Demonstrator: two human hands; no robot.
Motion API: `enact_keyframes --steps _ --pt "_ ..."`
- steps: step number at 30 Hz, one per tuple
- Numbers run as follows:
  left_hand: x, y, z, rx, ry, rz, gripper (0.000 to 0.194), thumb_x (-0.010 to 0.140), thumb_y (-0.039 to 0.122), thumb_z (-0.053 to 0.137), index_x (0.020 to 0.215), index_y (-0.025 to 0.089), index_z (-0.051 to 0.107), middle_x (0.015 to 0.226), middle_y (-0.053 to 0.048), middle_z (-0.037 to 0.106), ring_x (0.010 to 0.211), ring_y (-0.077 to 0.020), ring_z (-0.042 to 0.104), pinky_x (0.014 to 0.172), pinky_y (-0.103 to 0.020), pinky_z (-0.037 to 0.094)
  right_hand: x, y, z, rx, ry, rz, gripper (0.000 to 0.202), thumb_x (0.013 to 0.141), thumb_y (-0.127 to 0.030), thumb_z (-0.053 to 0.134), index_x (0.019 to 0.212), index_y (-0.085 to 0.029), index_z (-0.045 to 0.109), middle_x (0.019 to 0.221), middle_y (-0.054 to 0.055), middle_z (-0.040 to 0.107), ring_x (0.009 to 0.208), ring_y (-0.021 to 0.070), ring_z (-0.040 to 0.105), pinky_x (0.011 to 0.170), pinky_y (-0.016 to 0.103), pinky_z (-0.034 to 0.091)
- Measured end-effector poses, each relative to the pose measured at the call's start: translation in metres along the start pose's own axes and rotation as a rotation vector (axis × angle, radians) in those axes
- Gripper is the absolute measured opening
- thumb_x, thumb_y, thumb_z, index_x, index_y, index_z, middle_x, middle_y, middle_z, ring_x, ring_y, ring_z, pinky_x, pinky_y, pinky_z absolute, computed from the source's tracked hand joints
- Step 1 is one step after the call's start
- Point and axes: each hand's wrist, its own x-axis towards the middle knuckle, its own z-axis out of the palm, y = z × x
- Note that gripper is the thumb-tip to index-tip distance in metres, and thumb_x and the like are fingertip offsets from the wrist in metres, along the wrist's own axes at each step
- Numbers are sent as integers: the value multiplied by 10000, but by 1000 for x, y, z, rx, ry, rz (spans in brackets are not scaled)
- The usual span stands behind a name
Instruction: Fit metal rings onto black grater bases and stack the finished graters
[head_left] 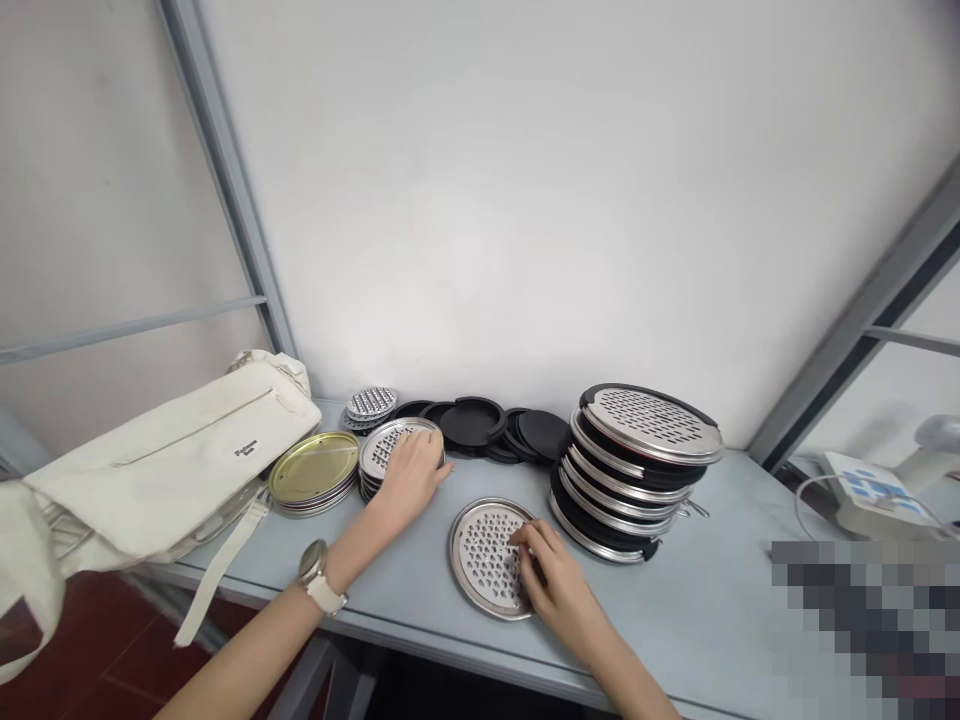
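Note:
My left hand [409, 475], with a watch on the wrist, lies over the right side of the top grater disc [381, 450] on a short stack. Its fingers curl down at the disc's edge, their tips hidden, and the thumb points right. In front of me a round metal grater disc [487, 550] with a raised rim rests flat on the table. Over that disc's right side is my right hand [551, 575], its fingers bent and drawn together; whatever is between the fingertips is too small to make out.
Gold-coloured round lids [315, 468] are stacked at left beside a white bag [187, 450]. Small grater discs [372, 403] and black round rings and lids [472, 422] line the wall. A tall stack of rimmed discs [637, 480] stands right. A white device [877, 490] sits far right.

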Motion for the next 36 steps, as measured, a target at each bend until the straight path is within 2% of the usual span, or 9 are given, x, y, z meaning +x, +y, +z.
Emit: enact_keyframes --steps 5,11,15,21,25,27,29,33,36 --pt "-15 -24 4 -62 34 64 133 875 295 545 801 184 546 825 -42 595 808 -218 547 748 -340 370 2 1 1 7 12 15 169 942 -145 312 950 -215 465 962 56 498 902 196 512 822 358 435" --pt "-18 -20 6 -129 97 66 140 895 258 499 829 194 604 904 -55 622 837 -221 557 761 -353 342 3 0 -1 5 13 49 164 934 -142 321 944 -213 469 976 56 496 912 192 511 829 346 432" --pt "-16 -24 0 -128 228 72 177 932 228 439 866 176 596 996 -70 635 898 -215 574 786 -358 343 4 -1 -2 10 10 46 176 930 -137 319 948 -213 476 977 57 501 920 191 514 838 339 430" --pt "-13 -42 -46 -234 719 14 15 860 185 577 869 174 582 913 -50 657 897 -181 598 824 -337 395 4 -2 -3 20 29 52 176 933 -146 318 941 -211 481 965 54 513 908 185 520 828 323 428" --pt "-33 -18 -78 -462 831 35 107 792 109 629 867 169 582 888 -42 643 824 -147 597 727 -256 464 2 -4 -5 63 89 40 150 951 -205 325 981 -207 471 943 55 537 902 188 528 823 321 419" --pt "-44 1 -82 -670 770 -37 65 810 125 607 847 172 583 877 -34 627 810 -142 591 674 -227 474 0 -5 -6 120 137 88 162 965 -260 325 1049 -208 454 939 51 555 890 183 543 814 307 421" --pt "-52 17 -74 -895 559 -177 37 854 203 569 841 175 589 862 -25 616 782 -131 584 642 -204 472 -2 -5 -7 197 167 168 232 981 -312 290 1152 -215 413 887 31 577 809 168 563 758 284 434" --pt "-59 34 -29 -1372 47 -471 264 872 416 530 845 160 586 718 1 564 632 -108 530 525 -176 443 -4 -3 -11 248 320 315 333 991 -385 225 1175 -216 447 780 4 605 741 165 576 691 263 433" --pt "-66 38 6 -1597 -155 -641 372 813 507 575 856 139 603 751 -20 575 637 -115 523 478 -171 437 -2 -2 -14 243 371 352 347 976 -413 293 1104 -204 539 894 27 643 793 170 589 703 259 437"
